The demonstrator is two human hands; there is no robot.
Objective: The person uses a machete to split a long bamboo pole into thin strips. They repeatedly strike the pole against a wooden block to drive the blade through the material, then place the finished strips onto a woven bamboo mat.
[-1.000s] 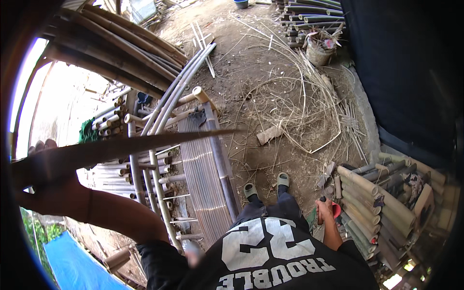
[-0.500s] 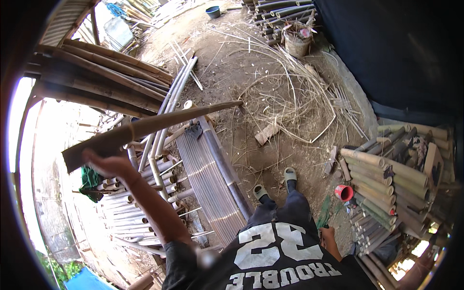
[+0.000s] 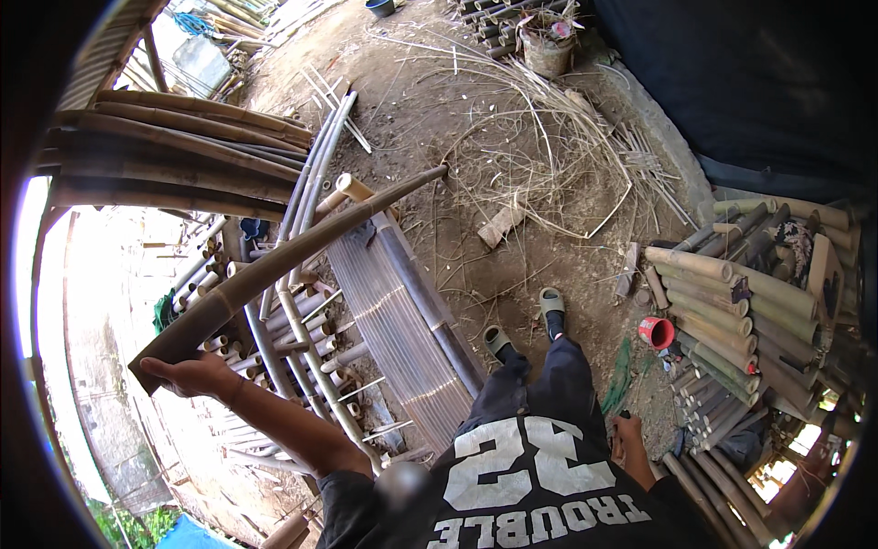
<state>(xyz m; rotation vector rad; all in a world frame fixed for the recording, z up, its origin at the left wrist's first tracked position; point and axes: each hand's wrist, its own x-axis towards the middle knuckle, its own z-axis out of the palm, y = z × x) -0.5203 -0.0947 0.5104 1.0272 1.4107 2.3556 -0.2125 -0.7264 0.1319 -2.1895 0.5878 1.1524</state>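
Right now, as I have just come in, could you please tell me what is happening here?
A person's left hand holds a long bamboo piece near its wider end; in this view it crosses the far end of a slatted bench. The right hand, low beside the body, grips a dark handle. A red cup is beside stacked bamboo.

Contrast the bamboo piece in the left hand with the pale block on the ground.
Length: the bamboo piece is long, the block short. Colour: the bamboo piece is darker, the block paler. Support: the left hand holds the bamboo piece, while the block lies on the ground. Both are longer than wide.
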